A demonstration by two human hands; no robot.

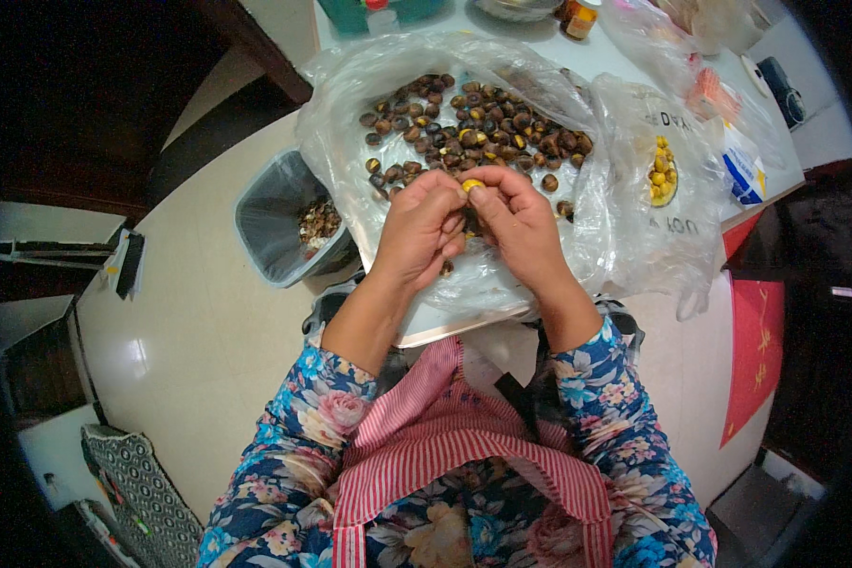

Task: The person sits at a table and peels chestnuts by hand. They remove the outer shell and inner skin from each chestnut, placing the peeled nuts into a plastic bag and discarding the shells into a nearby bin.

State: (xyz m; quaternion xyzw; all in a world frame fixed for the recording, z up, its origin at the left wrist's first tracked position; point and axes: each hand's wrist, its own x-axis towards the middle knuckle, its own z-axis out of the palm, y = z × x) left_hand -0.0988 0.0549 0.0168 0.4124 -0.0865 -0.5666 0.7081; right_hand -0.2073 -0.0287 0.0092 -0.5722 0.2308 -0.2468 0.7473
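Note:
A small yellow chestnut is pinched between the fingertips of both hands, above the near part of a clear plastic bag spread on the table. My left hand grips its left side, with the other fingers curled in. On its other side, the thumb and fingers of my right hand close on it. Just beyond my hands lies a loose pile of dark brown chestnuts, some showing yellow through splits in the shell. Right of the pile, several peeled yellow chestnuts rest on a printed plastic bag.
Left of the table stands a grey lined bin holding shell scraps. A jar with a yellow lid and a green container sit at the far edge. A blue-and-white packet lies at the right edge.

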